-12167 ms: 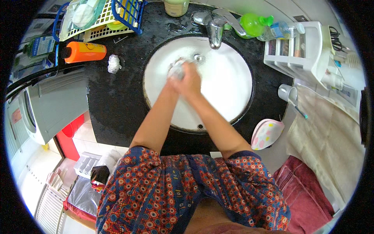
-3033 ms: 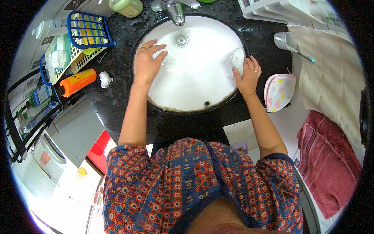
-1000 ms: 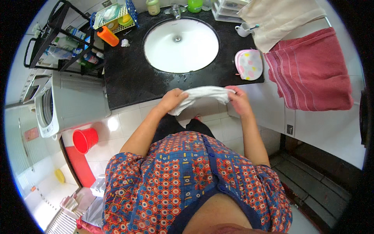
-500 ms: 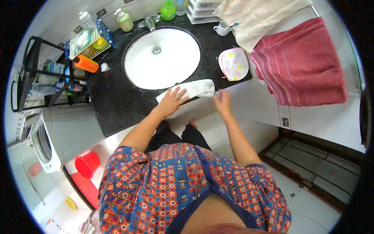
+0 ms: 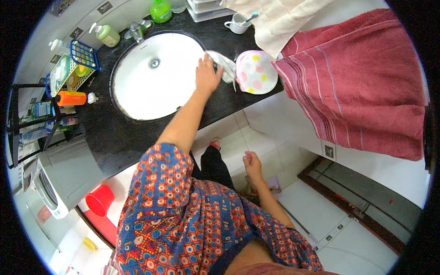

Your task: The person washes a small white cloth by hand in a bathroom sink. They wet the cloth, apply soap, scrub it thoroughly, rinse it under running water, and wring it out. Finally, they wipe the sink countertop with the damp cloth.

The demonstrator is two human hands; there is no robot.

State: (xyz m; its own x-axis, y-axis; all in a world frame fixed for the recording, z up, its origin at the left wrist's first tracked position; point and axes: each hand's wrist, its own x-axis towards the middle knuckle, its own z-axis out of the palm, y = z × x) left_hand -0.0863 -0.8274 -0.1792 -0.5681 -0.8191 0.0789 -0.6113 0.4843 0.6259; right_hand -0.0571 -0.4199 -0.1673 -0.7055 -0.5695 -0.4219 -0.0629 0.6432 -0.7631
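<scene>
My left hand (image 5: 208,75) reaches over the black counter at the sink's right rim, fingers stretched out. It presses against a crumpled white cloth (image 5: 224,67), which lies between the white sink (image 5: 151,82) and a rounded pouch (image 5: 257,72) with pink and yellow spots. Part of the cloth is hidden under the hand. My right hand (image 5: 252,166) hangs below the counter's front edge, away from everything on it. Its fingers are curled in, and nothing shows in them.
A white cup (image 5: 237,24) with a toothbrush stands behind the pouch. A red towel (image 5: 353,82) and a cream towel (image 5: 279,23) hang at the right. Soap bottles and a faucet (image 5: 136,32) line the back. An orange bottle (image 5: 72,98) lies left; a red bucket (image 5: 100,200) sits below.
My left hand has moved from the counter's front edge to the sink's right side. The cloth, laid out long before, is now bunched there. My right hand has dropped away from the cloth.
</scene>
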